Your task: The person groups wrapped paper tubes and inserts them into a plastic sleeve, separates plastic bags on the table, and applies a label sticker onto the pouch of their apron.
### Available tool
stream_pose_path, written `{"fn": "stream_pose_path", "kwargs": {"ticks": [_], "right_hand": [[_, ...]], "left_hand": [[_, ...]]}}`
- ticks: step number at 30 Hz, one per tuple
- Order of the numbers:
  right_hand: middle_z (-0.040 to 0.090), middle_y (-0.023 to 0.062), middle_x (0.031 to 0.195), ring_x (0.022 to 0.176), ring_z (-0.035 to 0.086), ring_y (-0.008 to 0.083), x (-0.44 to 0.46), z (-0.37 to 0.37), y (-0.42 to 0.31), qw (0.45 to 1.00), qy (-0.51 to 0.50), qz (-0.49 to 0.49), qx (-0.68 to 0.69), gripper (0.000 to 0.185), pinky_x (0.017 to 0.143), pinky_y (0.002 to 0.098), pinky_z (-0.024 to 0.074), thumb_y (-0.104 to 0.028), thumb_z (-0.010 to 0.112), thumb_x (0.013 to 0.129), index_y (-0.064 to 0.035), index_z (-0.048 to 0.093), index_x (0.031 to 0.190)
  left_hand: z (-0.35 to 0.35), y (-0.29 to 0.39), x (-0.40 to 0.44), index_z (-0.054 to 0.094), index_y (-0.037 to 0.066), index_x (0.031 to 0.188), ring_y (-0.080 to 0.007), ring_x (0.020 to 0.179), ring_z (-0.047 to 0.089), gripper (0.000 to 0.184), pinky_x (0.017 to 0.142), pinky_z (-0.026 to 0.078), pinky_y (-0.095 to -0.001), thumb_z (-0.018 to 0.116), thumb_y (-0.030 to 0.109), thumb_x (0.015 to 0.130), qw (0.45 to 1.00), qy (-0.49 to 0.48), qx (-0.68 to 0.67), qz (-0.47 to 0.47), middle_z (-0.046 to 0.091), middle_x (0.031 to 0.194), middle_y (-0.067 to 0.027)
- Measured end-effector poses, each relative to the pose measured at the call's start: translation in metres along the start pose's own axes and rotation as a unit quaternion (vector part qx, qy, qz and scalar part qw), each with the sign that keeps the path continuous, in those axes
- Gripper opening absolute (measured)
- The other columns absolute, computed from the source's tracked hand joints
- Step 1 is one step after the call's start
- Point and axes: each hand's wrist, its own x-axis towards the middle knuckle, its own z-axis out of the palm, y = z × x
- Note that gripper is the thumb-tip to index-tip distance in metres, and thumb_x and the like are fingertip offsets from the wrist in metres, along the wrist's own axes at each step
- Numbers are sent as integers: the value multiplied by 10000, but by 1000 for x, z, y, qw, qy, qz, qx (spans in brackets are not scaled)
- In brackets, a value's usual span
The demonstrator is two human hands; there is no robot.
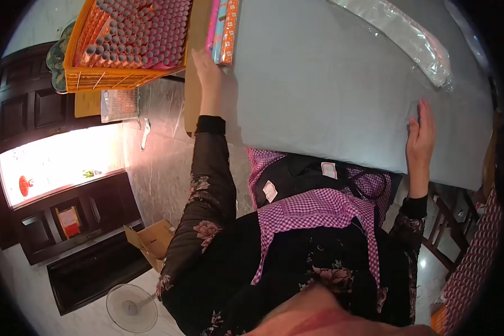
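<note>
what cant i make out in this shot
All in the head view:
- Far ends of the patterned rolls and clear plastic packaging: cut off by the top edge.
- Print on the white tags: too small.
- Lower parts of the tubes: hidden by the crate and neighbouring tubes.
- Scene beyond the bright opening: mostly washed out by glare.

both forearms forward, left hand (205,68) and right hand (421,134) open

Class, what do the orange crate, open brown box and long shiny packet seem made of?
Orange crate: probably moulded plastic, slightly glossy; its wall is an even-coloured lattice.
Open brown box: most likely cardboard, matt, with folded flaps.
Long shiny packet: apparently clear plastic film, glossy, with crinkles and bright glints.
</note>
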Motion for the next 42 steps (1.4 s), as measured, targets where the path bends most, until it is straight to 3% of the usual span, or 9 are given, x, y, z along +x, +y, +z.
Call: {"fn": "stream_pose_path", "kwargs": {"ticks": [3,5,8,11,17,27,33,36,42], "right_hand": [[510,192,1369,1260,475,371,0,0,1,1000,13,-20,-17,405,1052,434,370,-158,529,963,5,493,1332],[507,193,1371,1265,467,374,0,-2,-4,1000,9,-6,-29,409,1061,438,359,-155,532,958,3,490,1333],[503,197,1375,1266,466,377,-2,-3,-7,999,10,-6,-40,416,1065,435,356,-165,518,963,8,485,1339],[506,204,1369,1259,473,382,0,-3,-7,998,8,-5,-63,406,1061,434,363,-180,491,982,20,487,1336],[507,224,1351,1247,467,401,-1,1,-4,998,11,-24,-60,415,1054,450,362,-220,495,985,35,493,1312],[506,224,1344,1248,459,404,0,-1,-5,998,10,-12,-59,416,1053,463,360,-159,560,930,41,495,1289],[509,227,1341,1234,471,403,-3,1,-6,997,8,-14,-77,400,1050,458,363,-165,532,944,45,500,1282],[505,230,1342,1245,459,406,-1,2,-5,997,6,-13,-78,404,1063,467,350,-152,553,926,54,501,1269],[506,235,1339,1243,460,409,1,1,-10,996,-7,-11,-83,399,1064,471,350,-133,554,913,62,504,1258]], "left_hand": [[5,19,-23,279,-18,1465,-432,1322,364,618,1095,308,-439,386,378,1003,995,-7,88,39,356,1450,-275],[9,33,-29,263,133,1510,-518,1332,283,615,1080,260,-579,411,418,985,963,-45,261,38,284,1495,-265],[14,31,-31,305,286,1502,-538,1298,289,549,1057,234,-636,427,403,979,935,-52,333,108,302,1496,-223],[17,30,-28,364,327,1472,-511,1268,333,509,1050,263,-609,444,399,975,934,-49,339,102,308,1499,-209],[35,26,-23,417,297,1440,-503,1177,414,494,961,355,-602,485,397,961,918,10,375,128,361,1464,-197],[50,31,-13,365,268,1462,-521,1171,409,542,952,349,-628,492,422,958,920,21,371,122,375,1440,-227],[43,45,-11,282,210,1503,-596,1316,234,623,1011,258,-694,488,427,957,939,-2,332,85,249,1509,-263],[25,60,-28,243,148,1515,-538,1398,122,676,1067,156,-693,499,413,948,964,-39,237,113,137,1551,-267],[-15,47,-91,261,59,1492,-510,1410,133,706,1089,157,-652,555,374,933,978,-75,180,74,150,1550,-267]]}}
